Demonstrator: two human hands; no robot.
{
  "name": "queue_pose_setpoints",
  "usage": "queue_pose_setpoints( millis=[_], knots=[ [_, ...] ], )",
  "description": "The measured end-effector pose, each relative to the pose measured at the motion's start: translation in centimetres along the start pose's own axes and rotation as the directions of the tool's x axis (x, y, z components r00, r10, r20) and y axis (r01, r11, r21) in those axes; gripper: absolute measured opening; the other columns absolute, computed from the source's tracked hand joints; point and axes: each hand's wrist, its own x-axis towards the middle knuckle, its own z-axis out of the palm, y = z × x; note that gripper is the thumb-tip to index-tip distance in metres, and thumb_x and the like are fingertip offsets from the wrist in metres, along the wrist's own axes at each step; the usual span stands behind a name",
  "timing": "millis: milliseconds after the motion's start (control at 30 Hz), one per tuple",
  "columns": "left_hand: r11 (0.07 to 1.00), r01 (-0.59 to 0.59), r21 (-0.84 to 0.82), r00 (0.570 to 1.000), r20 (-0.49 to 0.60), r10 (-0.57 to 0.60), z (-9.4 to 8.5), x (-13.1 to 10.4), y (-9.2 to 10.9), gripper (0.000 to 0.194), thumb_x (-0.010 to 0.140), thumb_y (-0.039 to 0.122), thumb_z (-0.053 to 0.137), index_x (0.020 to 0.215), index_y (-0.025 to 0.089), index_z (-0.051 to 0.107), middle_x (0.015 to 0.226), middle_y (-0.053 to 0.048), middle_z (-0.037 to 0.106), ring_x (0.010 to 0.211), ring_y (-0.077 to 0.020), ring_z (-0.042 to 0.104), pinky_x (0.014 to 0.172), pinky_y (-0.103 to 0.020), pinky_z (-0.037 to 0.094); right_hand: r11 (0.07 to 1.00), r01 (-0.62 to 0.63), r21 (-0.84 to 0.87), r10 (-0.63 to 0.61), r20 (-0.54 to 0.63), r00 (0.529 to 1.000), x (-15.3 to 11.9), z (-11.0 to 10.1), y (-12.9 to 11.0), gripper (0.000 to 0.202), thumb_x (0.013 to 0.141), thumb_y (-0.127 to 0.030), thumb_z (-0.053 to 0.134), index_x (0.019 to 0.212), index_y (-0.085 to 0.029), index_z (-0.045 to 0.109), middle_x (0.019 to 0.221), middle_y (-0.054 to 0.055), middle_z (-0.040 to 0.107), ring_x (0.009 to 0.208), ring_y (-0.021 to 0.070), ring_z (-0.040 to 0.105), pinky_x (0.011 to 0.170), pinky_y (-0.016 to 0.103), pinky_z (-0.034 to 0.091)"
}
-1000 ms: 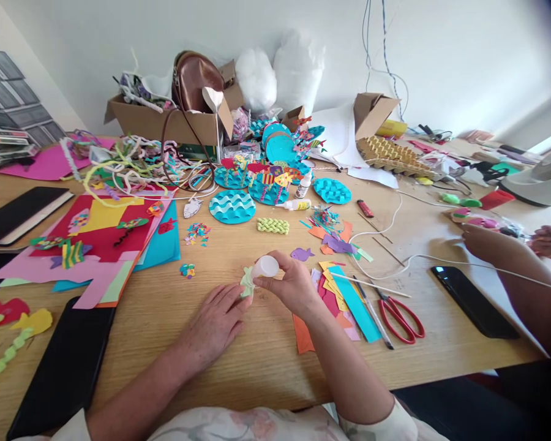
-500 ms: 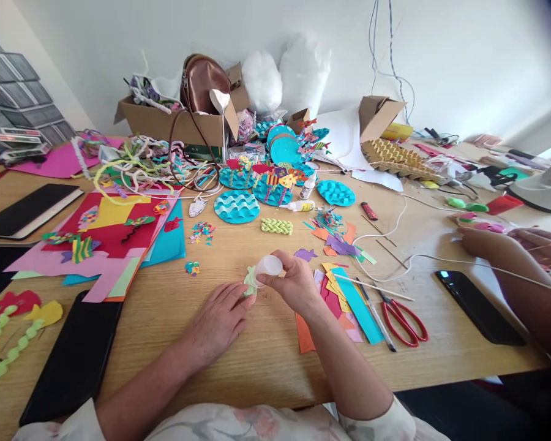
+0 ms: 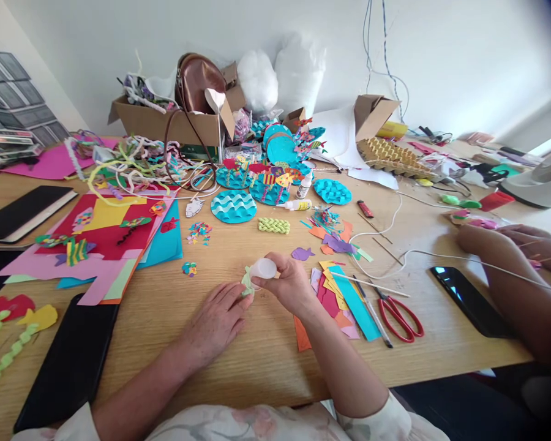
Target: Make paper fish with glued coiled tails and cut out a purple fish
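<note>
Over the wooden table, my right hand (image 3: 288, 283) is closed round a small white glue bottle (image 3: 263, 267). The bottle is tilted with its round base toward me; its nozzle is hidden. Just left of it, a light green paper cutout (image 3: 247, 282) lies under the fingertips of my left hand (image 3: 218, 315), which hold it down at its lower edge. A purple paper fish (image 3: 302, 253) lies beyond my right hand. Farther back rest a braided green strip (image 3: 274, 226) and a round blue base with wavy strips (image 3: 233, 206).
Red-handled scissors (image 3: 400, 315), a pen (image 3: 371, 312) and paper scraps (image 3: 333, 294) lie right of my hands. A phone (image 3: 468, 300) and another person's arm (image 3: 496, 275) are farther right. Coloured sheets (image 3: 105, 239) and a black case (image 3: 68, 361) lie left.
The whole view has shifted slightly left. Both hands stay at the light green paper cutout, with the bottle held close above it; little else differs.
</note>
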Motion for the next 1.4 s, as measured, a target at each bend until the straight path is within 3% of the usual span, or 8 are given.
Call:
queue_pose_setpoints(
  millis=[333,867,1400],
  knots=[
    [1.0,-0.023,0.004,1.0,0.017,0.023,-0.26,0.07,0.01,0.039,0.076,0.011,0.057,0.115,0.015,0.053,0.119,-0.014,0.054,0.114,-0.0269,0.048,0.097,-0.046,0.042,1.0,0.007,0.01,-0.007,0.002,1.0,0.03,-0.03,0.02,0.022,0.066,-0.037,0.065,0.059,-0.021,0.051,0.059,-0.004,0.052,0.059,0.0134,0.049,0.057,0.024,0.037],
    [1.0,-0.014,0.021,1.0,0.014,0.014,-0.26,0.04,0.04,0.036,0.078,0.013,0.055,0.114,0.017,0.054,0.12,-0.012,0.054,0.113,-0.0259,0.048,0.097,-0.045,0.042,0.99,-0.044,0.131,0.045,-0.005,0.999,0.32,-0.42,0.73,0.018,0.064,-0.028,0.068,0.066,-0.02,0.053,0.063,-0.004,0.056,0.061,0.0128,0.051,0.059,0.023,0.038],
    [0.999,-0.024,0.024,1.0,0.009,0.024,0.01,-0.08,0.03,0.037,0.079,0.014,0.055,0.116,0.015,0.052,0.121,-0.014,0.054,0.115,-0.0257,0.047,0.098,-0.045,0.04,0.998,-0.029,0.05,0.031,-0.043,0.999,0.12,-0.42,0.2,0.018,0.064,-0.029,0.07,0.066,-0.02,0.055,0.063,-0.004,0.057,0.062,0.0138,0.052,0.06,0.024,0.037]
  ],
)
